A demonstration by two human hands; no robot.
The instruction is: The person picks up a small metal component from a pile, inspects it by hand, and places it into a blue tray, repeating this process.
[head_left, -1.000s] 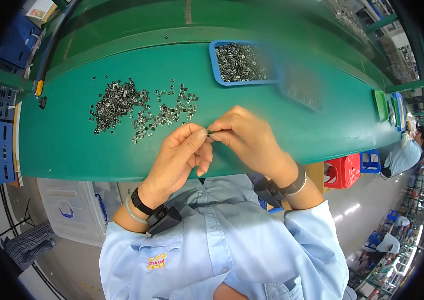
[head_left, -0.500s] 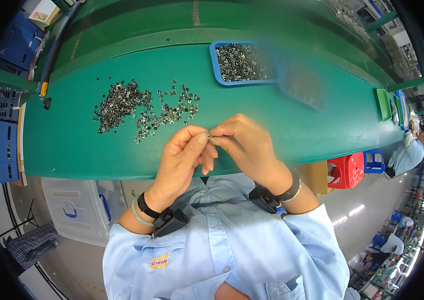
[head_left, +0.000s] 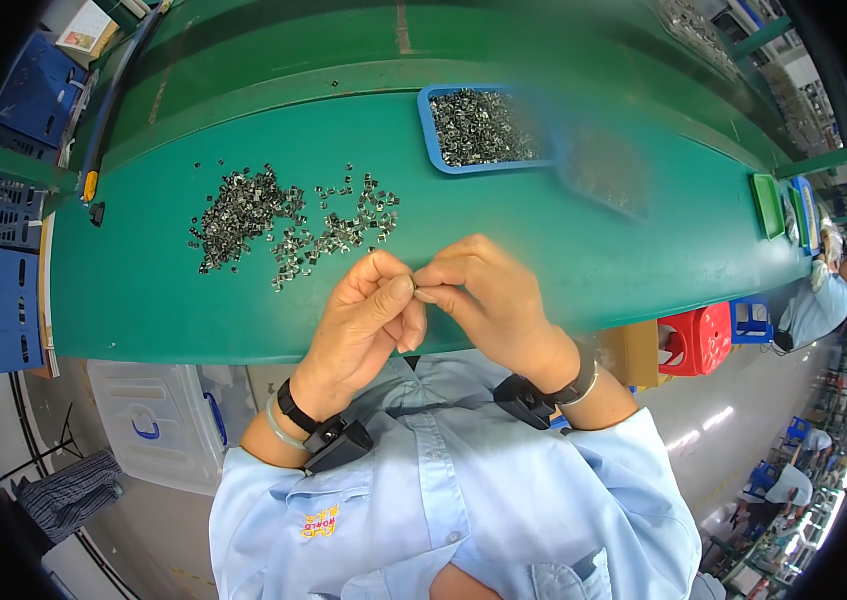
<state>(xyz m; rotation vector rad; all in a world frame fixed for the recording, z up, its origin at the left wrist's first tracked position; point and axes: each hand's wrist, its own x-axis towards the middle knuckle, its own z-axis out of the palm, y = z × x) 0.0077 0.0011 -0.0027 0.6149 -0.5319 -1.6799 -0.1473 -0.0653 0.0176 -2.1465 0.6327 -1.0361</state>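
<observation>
Over the near edge of the green table (head_left: 364, 320), my left hand (head_left: 369, 305) and my right hand (head_left: 484, 295) meet fingertip to fingertip. Both pinch one small metal piece (head_left: 416, 285), mostly hidden between the thumbs and forefingers. Beyond my left hand lies a loose heap of small shiny metal pieces (head_left: 244, 212), dark and silver. A thinner scatter of like pieces (head_left: 344, 230) spreads between that heap and my hands. Farther off, right of centre, a blue tray (head_left: 431, 130) is filled with more of them.
A blurred smear covers part of the view right of the tray. Green trays (head_left: 768, 206) stand at the table's far right. Below the table are a clear plastic box (head_left: 149, 420), a red stool (head_left: 696, 340) and a cardboard box (head_left: 629, 352). Another person (head_left: 817, 308) sits at right.
My hands stay together, and the fingers have closed in more over the small metal piece, which shows less now. The heap and tray look the same.
</observation>
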